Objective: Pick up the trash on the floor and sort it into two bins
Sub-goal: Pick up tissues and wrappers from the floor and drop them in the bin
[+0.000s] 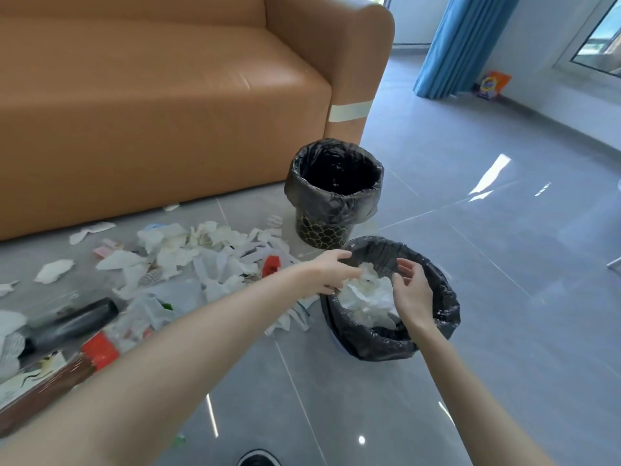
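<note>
Now | left hand (331, 270), right hand (411, 290) above near bin (448, 299) | each grip released | white paper (366, 299) inside

Torn white paper scraps and red wrappers (215, 250) lie strewn left of two upright bins. The nearer black-bagged round bin (447, 307) holds crumpled white tissue (366, 297). The farther black-bagged wire-mesh bin (322, 200) looks dark inside.

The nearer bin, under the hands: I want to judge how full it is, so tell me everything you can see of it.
The nearer bin is round, lined with a crinkled, glossy black plastic bag folded over its rim. It stands upright on the grey tiled floor, close in front of the far bin. Crumpled white paper fills much of its mouth. The left hand and right hand hang over it, fingers loose; paper scraps lie against its left side.
</note>
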The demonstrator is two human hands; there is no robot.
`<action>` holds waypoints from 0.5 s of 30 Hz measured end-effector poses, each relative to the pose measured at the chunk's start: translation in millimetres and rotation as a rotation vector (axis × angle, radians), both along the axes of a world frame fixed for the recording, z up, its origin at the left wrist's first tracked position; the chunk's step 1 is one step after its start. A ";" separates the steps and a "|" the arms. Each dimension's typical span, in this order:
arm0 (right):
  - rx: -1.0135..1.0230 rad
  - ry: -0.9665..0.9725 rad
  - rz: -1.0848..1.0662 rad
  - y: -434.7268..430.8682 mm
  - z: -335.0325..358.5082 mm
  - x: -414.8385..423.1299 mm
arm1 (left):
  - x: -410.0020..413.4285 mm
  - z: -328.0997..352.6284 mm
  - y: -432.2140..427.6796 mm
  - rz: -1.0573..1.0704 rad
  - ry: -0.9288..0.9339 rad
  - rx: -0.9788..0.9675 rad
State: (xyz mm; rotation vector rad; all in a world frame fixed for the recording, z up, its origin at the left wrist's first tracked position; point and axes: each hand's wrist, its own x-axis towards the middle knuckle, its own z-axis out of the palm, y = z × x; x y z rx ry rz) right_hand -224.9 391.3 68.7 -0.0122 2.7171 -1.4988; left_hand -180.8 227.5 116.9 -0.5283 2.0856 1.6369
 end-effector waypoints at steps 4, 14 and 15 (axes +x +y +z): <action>-0.027 0.010 0.116 -28.5 3.3 12.4 | 22.8 1.3 -40.3 -0.005 0.010 -0.132; 0.032 -0.116 0.496 -132.0 -34.9 70.0 | 117.3 -43.9 -163.2 0.204 -0.111 -0.293; 0.069 -0.141 0.528 -140.5 -43.5 73.9 | 127.1 -52.6 -173.4 0.235 -0.119 -0.322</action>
